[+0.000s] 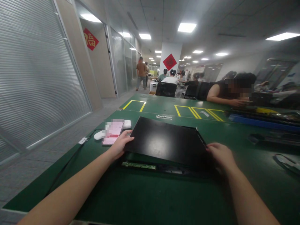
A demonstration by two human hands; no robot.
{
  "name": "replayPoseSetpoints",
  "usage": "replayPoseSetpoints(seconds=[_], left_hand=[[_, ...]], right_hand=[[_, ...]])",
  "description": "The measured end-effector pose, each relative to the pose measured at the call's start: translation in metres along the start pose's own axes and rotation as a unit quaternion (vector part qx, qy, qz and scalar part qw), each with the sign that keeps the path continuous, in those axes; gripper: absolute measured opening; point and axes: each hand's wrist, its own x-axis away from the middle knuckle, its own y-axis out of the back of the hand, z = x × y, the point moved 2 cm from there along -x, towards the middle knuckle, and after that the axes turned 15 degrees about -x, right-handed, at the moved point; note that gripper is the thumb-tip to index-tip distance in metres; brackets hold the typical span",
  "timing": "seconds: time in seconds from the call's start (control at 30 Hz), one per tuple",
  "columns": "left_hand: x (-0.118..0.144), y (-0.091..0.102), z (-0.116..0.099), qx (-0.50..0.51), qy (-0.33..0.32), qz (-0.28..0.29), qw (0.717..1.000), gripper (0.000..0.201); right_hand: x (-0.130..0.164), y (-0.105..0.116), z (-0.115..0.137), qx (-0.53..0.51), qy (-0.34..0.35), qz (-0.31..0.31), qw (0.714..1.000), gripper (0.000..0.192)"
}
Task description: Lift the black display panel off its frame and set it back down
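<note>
A person's two bare arms reach forward over a green counter (145, 200) toward a flat black panel (166, 142), seen from a camera worn on the head. The panel is a thin, dark rectangular lid lying straight ahead of the person, in the middle of the counter. Its long axis runs left to right across the view, with the far left corner angled slightly away. It sits on top of a flat chassis (150, 166), of which only the near edge shows, including a strip of green circuit board.

The left hand (119, 144) is at the panel's near left corner, fingers curled along the edge and touching it. The right hand (221, 155) grips the near right edge, fingers wrapped over the side. Both hands are closed on the panel, one at each end, and equally close to it, so the panel spans the gap between them.

Just beside the left hand, to its left, lies a phone with a pink screen (112, 132), and beyond that a white mouse (98, 135) with a cable running off the counter's edge. Yellow outlines are marked on the counter farther back. At the right, a seated person (225, 90) leans on the counter, and more people sit or stand in the distance.
</note>
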Motion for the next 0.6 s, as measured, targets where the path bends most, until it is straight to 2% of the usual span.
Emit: replayPoseSetpoints(seconds=[0.6], left_hand=[[-0.0003, -0.0002, -0.0006, -0.001, 0.005, -0.013, 1.0, 0.047]], right_hand=[[-0.0032, -0.0002, -0.003, 0.011, 0.01, -0.005, 1.0, 0.023]])
